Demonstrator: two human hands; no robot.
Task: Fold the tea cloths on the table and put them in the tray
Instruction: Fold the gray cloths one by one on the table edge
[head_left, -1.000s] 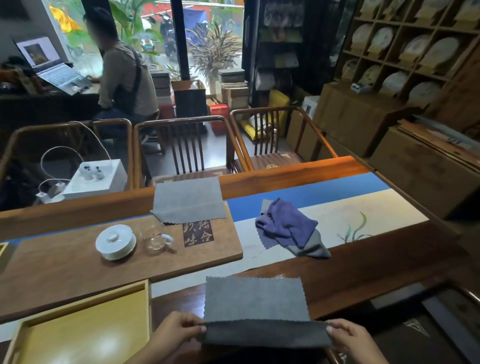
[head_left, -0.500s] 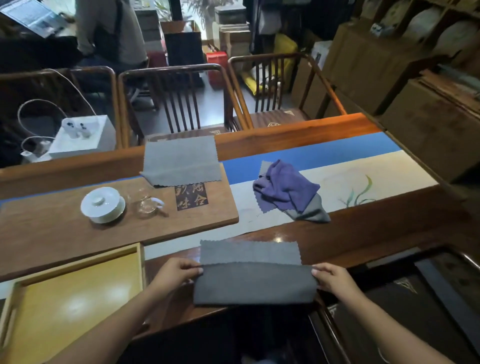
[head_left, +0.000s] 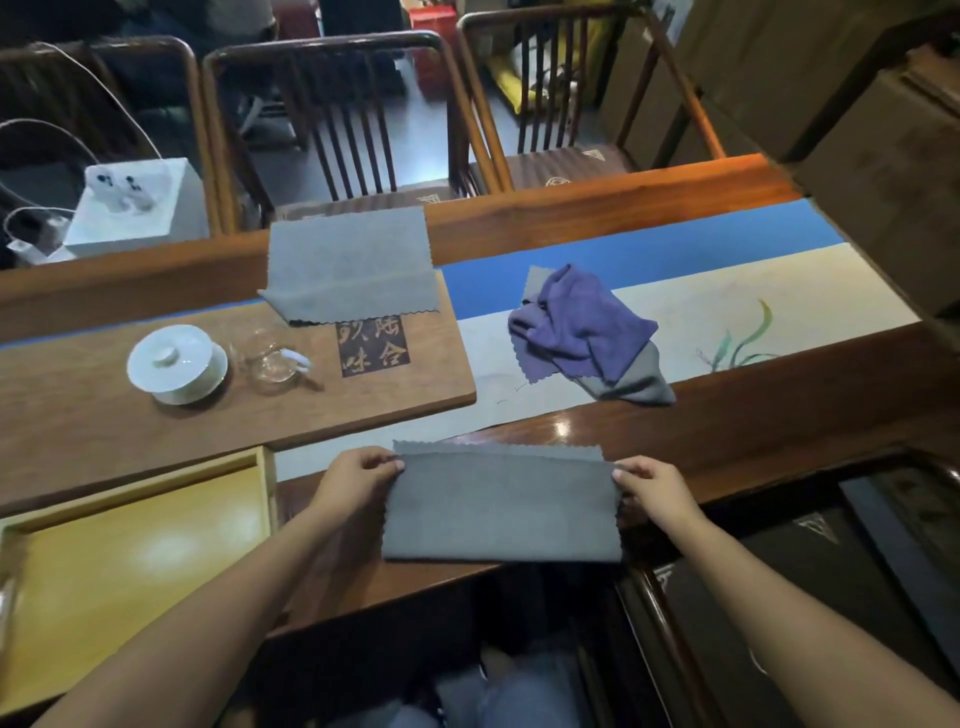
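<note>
Head view, near to far: the lower frame edge cuts off both forearms and the person's lap, which sits in shadow under the worktop (head_left: 727, 431) and is hard to make out. The left hand (head_left: 358, 480) and the right hand (head_left: 657, 488) each pinch an upper corner of a grey tea cloth (head_left: 501, 512), folded once so that its near half lies over the far half, a scalloped strip of the lower layer showing along the far edge. The cloth lies flat at the near edge of the worktop.

To the left a yellow wooden tray (head_left: 130, 571), cropped by the frame, holds nothing visible.

Beyond it a wooden tea board (head_left: 104, 426) carries a white lidded bowl (head_left: 176, 364) and, just beside it, a small glass pitcher (head_left: 272, 361). A second grey cloth (head_left: 353, 265) lies spread across the board's far edge. To the right, a crumpled purple cloth (head_left: 576, 325) sits on another grey one, on a blue and cream runner (head_left: 727, 280).

Two wooden chairs (head_left: 343, 119) stand behind the worktop; the dim background blurs.
</note>
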